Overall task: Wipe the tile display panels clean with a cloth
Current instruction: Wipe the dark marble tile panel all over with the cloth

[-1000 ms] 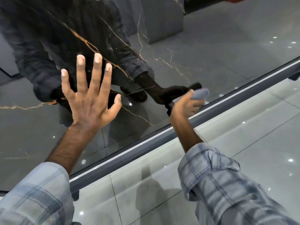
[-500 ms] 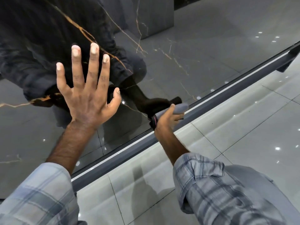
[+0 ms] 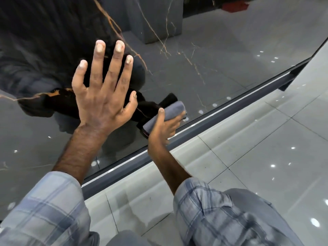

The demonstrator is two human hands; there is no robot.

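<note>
Grey folded cloth [image 3: 173, 110], gripped by the right hand [image 3: 165, 126] with fingers curled round it, has slid along the dark tile panel [image 3: 195, 59] near its lower edge toward the left hand [image 3: 103, 96], which presses flat, fingers spread; that strip seems nearly wiped.

Dim, even indoor light. Small white lamp glints dot the glossy floor [image 3: 266, 157] and the dark panel [image 3: 221, 41], which mirrors the person. Soft shadows fall on the floor beneath the arms. Wide-angle distortion bends the rail [image 3: 230, 111] near the edges, and the sleeves [image 3: 44, 210] look slightly blurred.
</note>
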